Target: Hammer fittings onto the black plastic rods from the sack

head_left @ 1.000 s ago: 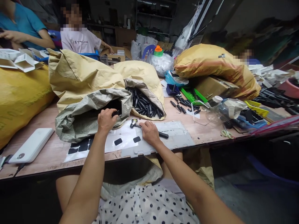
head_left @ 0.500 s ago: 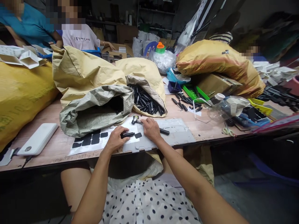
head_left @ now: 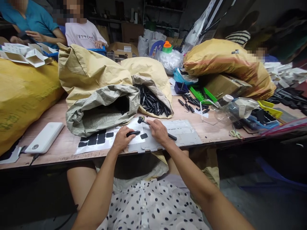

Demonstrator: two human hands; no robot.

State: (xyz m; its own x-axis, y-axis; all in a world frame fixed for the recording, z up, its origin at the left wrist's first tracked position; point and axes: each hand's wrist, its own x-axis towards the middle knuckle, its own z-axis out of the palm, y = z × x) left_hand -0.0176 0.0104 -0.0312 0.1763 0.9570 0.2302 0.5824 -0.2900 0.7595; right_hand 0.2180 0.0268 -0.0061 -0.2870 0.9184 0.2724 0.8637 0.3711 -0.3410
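Observation:
My left hand (head_left: 122,139) is closed round a short black cylindrical part (head_left: 133,133), held over a white sheet (head_left: 112,140) that carries several black rectangular stickers (head_left: 96,139). My right hand (head_left: 158,131) lies on the handle of a small hammer (head_left: 141,120), fingers curled over it, on a grey plastic panel (head_left: 182,135). Just beyond both hands a grey woven sack (head_left: 100,108) lies open, and a tan sack (head_left: 153,102) beside it shows several black cylindrical parts.
A white power bank (head_left: 45,137) lies at the left on the wooden table (head_left: 59,115). Big yellow sacks (head_left: 227,64) sit left and right. Green trays (head_left: 200,95), loose black parts and clear bags clutter the right. Two people sit across at the far left.
My left hand came out of the grey sack with a black part and moved down to the sticker sheet. The right hand stayed on the hammer.

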